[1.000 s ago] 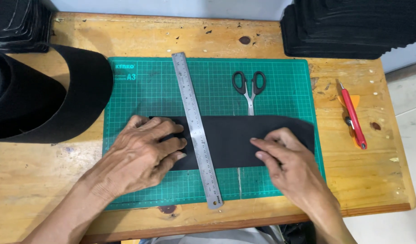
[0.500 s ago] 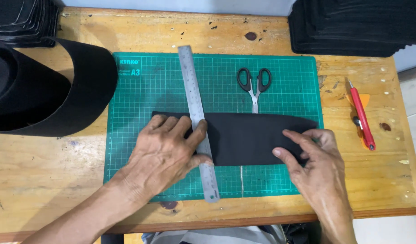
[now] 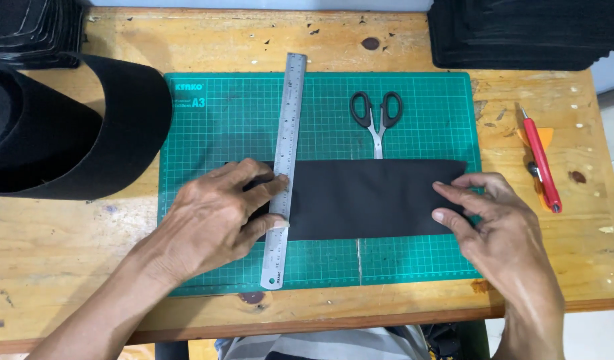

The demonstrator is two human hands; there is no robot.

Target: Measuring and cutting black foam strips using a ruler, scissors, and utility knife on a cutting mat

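On the wooden counter (image 3: 67,260) we work over a green gridded cutting mat (image 3: 220,127), a flat rectangle with fine printed lines. Across its lower half lies a strip of black felt-like fabric (image 3: 367,199), long, matte and straight-edged, running left to right. Over the strip's left part we have a steel ruler (image 3: 285,167), thin and shiny, standing nearly upright across the mat with a slight lean, its lower end reaching close to the mat's near edge.

Our left hand (image 3: 214,220) lies flat on the strip's left end, fingers spread open, with the fingertips pressing against the ruler's left edge and onto its face; it grips nothing. Our right hand (image 3: 500,227) rests at the strip's right end, fingers extended and loosely open, tips pressing down on the fabric's corner.

Above the strip, black-handled scissors (image 3: 377,117) lie closed on the mat, blades pointing toward us and touching the fabric's upper edge. Right of the mat, a red utility knife (image 3: 540,160) lies on the bare, knotty wood. A big roll of black material (image 3: 67,133) sits to the left, and stacks of black cut pieces (image 3: 520,33) fill the far right corner.
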